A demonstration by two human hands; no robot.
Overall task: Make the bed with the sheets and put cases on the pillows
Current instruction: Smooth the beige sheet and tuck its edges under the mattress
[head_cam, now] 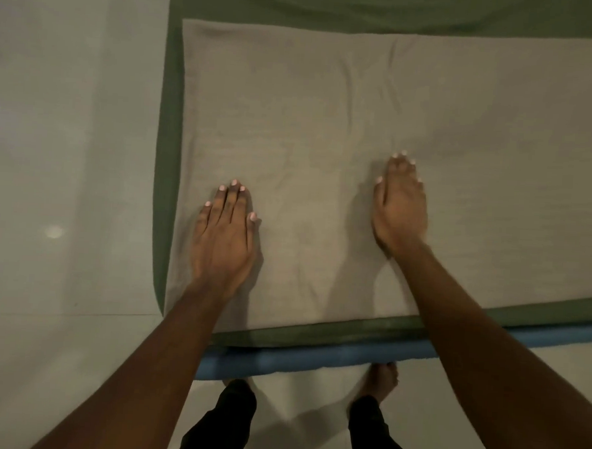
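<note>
Sheet [328, 106] beneath left grip [223, 234], right grip [400, 205]

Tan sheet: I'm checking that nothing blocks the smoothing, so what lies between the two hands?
Only bare tan sheet, lightly wrinkled, between the left hand and right hand; the head view shows it.

Green-sheeted bed [166, 183] fills centre and right of frame; grey-beige sheet [328, 106] lies flat on it; blue layer [315, 359] under near edge.
</note>
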